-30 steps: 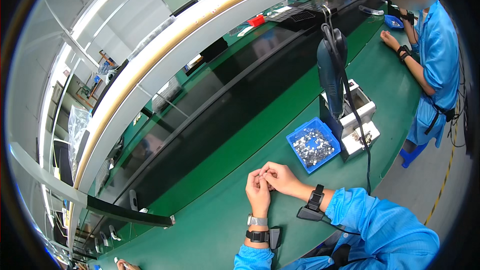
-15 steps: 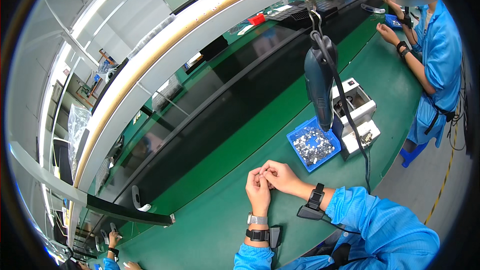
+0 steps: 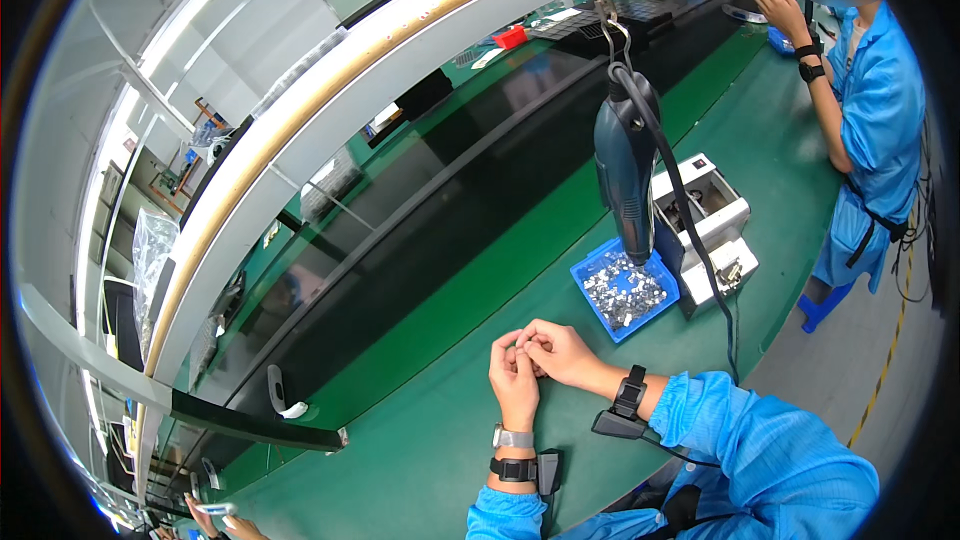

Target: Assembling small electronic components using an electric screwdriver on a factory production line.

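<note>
Close together above the green table (image 3: 420, 460), my left hand (image 3: 513, 385) and my right hand (image 3: 562, 353) meet at the fingertips. The fingers of both are curled into a pinch. Whatever is between them is too small or too covered to make out. Just beyond my right hand lies a blue tray (image 3: 603, 318) with many small metallic and dark parts in it. Over the tray's far side hangs a dark electric screwdriver (image 3: 627, 175), its tip pointing down.
A whitish screw feeder (image 3: 735, 215) stands right of the tray, with the screwdriver's cable passing before it. A dark conveyor belt (image 3: 400, 300) runs beyond the green strip. A co-worker (image 3: 880, 100) is at the far right; another person's hands (image 3: 225, 520) show at lower left.
The hanging screwdriver has swung slightly left. My hands have hardly moved. The co-worker's hands at the right have risen, and the other person's hands at lower left now hold a pale, elongated item.
</note>
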A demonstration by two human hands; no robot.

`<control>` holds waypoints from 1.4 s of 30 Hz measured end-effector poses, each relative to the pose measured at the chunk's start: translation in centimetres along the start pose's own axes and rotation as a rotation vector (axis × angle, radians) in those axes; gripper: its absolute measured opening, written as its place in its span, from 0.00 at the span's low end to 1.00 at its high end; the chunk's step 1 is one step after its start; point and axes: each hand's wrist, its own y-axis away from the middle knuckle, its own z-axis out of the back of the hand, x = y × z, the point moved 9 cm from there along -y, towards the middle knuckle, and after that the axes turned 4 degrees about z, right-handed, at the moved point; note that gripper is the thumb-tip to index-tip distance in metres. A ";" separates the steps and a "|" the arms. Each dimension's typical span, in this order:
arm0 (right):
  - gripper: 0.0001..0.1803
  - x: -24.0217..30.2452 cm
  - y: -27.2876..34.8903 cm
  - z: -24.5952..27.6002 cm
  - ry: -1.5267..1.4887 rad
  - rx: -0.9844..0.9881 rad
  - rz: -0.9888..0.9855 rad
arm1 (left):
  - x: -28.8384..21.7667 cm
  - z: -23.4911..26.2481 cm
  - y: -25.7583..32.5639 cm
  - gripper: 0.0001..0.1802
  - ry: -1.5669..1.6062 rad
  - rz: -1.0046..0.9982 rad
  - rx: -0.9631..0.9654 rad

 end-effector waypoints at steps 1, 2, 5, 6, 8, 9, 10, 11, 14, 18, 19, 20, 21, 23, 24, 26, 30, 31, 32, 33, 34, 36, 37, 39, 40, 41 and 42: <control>0.05 0.3 0.1 0.0 0.026 0.001 0.038 | -0.6 -0.1 0.1 0.13 0.028 -0.007 -0.019; 0.05 0.8 0.2 0.0 0.054 0.000 0.076 | -0.9 -0.1 0.1 0.15 0.056 -0.013 -0.036; 0.05 5.8 1.3 0.4 0.193 -0.043 0.283 | -0.4 0.0 -0.1 0.18 0.023 -0.018 -0.001; 0.05 7.3 1.5 1.0 0.197 -0.051 0.282 | -0.4 -0.3 0.0 0.17 0.045 -0.004 -0.003; 0.04 13.4 2.8 2.4 0.523 -0.206 0.577 | 0.0 0.5 -0.4 0.16 0.018 -0.004 0.003; 0.03 14.0 2.8 4.0 0.563 -0.270 0.477 | 0.3 0.9 -0.4 0.15 -0.005 -0.003 0.008; 0.03 13.9 2.5 5.8 0.630 -0.267 0.382 | -0.2 0.7 -0.3 0.12 -0.016 -0.003 -0.008; 0.04 14.7 2.6 7.2 0.839 -0.288 0.435 | -0.2 0.6 -0.2 0.12 -0.015 0.005 -0.003; 0.09 12.5 3.1 10.0 1.291 -0.182 0.377 | -0.5 -0.1 -0.3 0.11 -0.029 0.011 -0.002; 0.11 9.5 2.7 10.6 1.467 -0.128 0.322 | -0.4 0.1 -0.3 0.10 -0.010 0.024 -0.009; 0.11 9.5 2.4 10.5 1.474 -0.121 0.326 | -0.3 0.2 -0.3 0.10 -0.014 0.024 -0.005; 0.10 9.0 1.7 10.7 1.451 -0.074 0.256 | -0.3 0.5 -0.3 0.10 -0.005 0.023 -0.010; 0.09 8.3 1.2 10.8 1.427 -0.028 0.186 | -0.3 0.5 -0.3 0.10 -0.011 0.023 -0.002; 0.08 7.6 0.5 11.9 1.421 -0.087 0.212 | -0.3 0.5 -0.2 0.09 -0.009 0.020 0.010; 0.07 7.6 0.3 12.4 1.403 -0.148 0.239 | -0.2 0.5 -0.2 0.09 -0.017 0.019 0.008; 0.06 8.0 0.2 12.6 1.365 -0.203 0.248 | -0.2 0.7 -0.1 0.09 -0.022 0.018 0.002; 0.03 9.2 0.4 13.2 1.292 -0.331 0.281 | -0.1 0.1 0.0 0.10 -0.037 0.020 0.019; 0.03 9.4 0.4 13.3 1.289 -0.337 0.278 | -0.1 -0.1 -0.1 0.09 -0.032 0.020 0.023; 0.03 9.8 0.6 13.4 1.246 -0.360 0.293 | -0.2 -0.4 -0.1 0.09 -0.037 0.021 0.029; 0.03 10.1 0.8 13.6 1.203 -0.383 0.308 | -0.3 -0.6 -0.1 0.09 -0.050 0.019 0.025; 0.03 10.1 0.7 13.6 1.195 -0.387 0.303 | -0.4 -0.6 -0.1 0.09 -0.064 0.018 0.019; 0.05 9.4 0.2 13.5 1.132 -0.365 0.273 | 0.2 -0.2 -0.4 0.09 -0.061 0.021 0.008; 0.05 9.2 -0.1 13.0 1.116 -0.346 0.277 | 0.3 0.7 -0.3 0.09 -0.051 0.017 -0.018; 0.08 8.5 -0.6 12.3 1.013 -0.346 0.297 | 0.4 1.4 -0.1 0.09 0.005 0.046 -0.018; 0.09 8.3 -0.6 12.4 1.039 -0.354 0.260 | 0.8 1.2 -0.4 0.09 -0.060 0.031 -0.001; 0.09 8.3 -0.3 12.8 1.062 -0.353 0.228 | 1.3 1.1 -0.3 0.09 -0.074 0.041 0.014; 0.09 8.9 0.3 13.6 1.031 -0.367 0.235 | 1.2 -0.1 -0.5 0.09 -0.050 0.042 0.028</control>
